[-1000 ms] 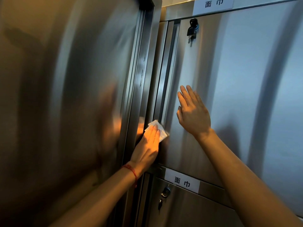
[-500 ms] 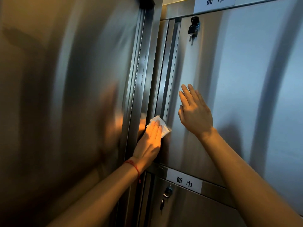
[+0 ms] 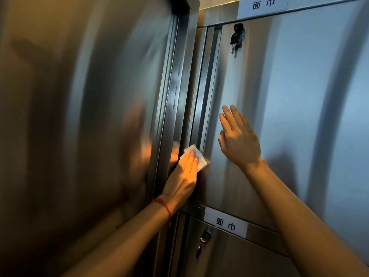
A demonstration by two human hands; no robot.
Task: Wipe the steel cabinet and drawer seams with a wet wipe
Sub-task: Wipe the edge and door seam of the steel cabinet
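My left hand (image 3: 184, 174) presses a folded white wet wipe (image 3: 196, 157) with straight fingers against the vertical seam (image 3: 201, 108) at the left edge of the steel cabinet door (image 3: 289, 108). Most of the wipe lies under my fingers; only its top corner shows. My right hand (image 3: 238, 138) lies flat on the door panel, fingers straight and pointing up, just right of the seam.
A tall steel panel (image 3: 79, 126) with a raised frame stands on the left. A key (image 3: 236, 38) hangs in the upper door's lock. White labels (image 3: 226, 225) mark the doors, and a second lock (image 3: 205, 235) sits on the lower door.
My left hand and the wipe have slid slightly up the seam. My right hand stays flat on the door.
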